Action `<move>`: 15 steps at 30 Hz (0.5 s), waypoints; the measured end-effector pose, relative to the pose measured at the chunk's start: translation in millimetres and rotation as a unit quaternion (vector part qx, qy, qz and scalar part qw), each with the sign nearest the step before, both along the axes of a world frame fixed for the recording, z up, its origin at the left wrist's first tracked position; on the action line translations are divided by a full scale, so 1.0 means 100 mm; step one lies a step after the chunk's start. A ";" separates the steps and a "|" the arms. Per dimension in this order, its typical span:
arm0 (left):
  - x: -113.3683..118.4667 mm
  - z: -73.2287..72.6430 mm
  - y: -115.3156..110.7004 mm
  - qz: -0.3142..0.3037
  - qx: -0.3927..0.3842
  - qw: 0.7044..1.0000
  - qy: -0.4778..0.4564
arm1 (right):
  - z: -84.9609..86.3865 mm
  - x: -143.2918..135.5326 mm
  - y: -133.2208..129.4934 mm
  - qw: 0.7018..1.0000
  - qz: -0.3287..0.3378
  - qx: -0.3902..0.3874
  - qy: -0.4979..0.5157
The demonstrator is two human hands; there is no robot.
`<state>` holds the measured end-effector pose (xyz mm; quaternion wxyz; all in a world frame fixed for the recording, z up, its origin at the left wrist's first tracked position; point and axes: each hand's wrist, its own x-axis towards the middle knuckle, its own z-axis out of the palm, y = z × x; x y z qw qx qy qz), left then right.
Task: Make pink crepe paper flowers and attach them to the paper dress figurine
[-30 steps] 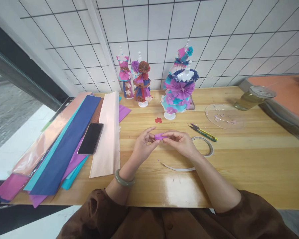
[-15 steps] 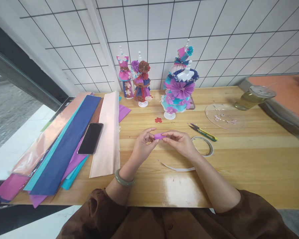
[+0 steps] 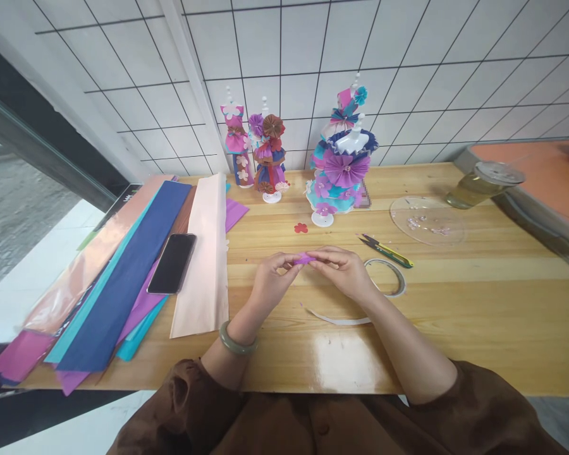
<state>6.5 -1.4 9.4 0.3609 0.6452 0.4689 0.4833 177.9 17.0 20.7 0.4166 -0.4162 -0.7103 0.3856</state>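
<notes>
Between my two hands is a small piece of purple crepe paper (image 3: 304, 258). My left hand (image 3: 274, 278) pinches its left end between thumb and fingers, a jade-coloured bangle (image 3: 238, 339) round that wrist. The right end is in the fingertips of my right hand (image 3: 342, 270). Just beyond the hands lies a red paper flower (image 3: 301, 228). By my right hand is a roll of white tape (image 3: 401, 282), with a loose strip (image 3: 339, 321) curling out under my right forearm. Yellow-handled thread snips (image 3: 387, 251) lie behind the roll.
Small dress forms in paper outfits (image 3: 346, 167) stand along the tiled wall, with others (image 3: 269, 158) to their left. Folded coloured paper (image 3: 128, 278) and a phone (image 3: 172, 264) cover the left side. At the right are a clear plate of beads (image 3: 427, 221) and a lidded cup (image 3: 483, 184).
The fingers of my left hand have come down from a raised position and closed onto the purple paper, which now shows less between my hands. My right hand stays nearly still.
</notes>
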 end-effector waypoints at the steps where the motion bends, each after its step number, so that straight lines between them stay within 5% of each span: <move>1: 0.00 0.01 0.00 0.001 0.003 1.000 0.006 | 0.00 0.00 0.00 1.000 -0.002 0.011 -0.005; 15: 0.00 0.01 -0.01 0.007 -0.008 1.000 -0.002 | 0.07 -0.02 -0.02 0.999 -0.009 0.035 -0.036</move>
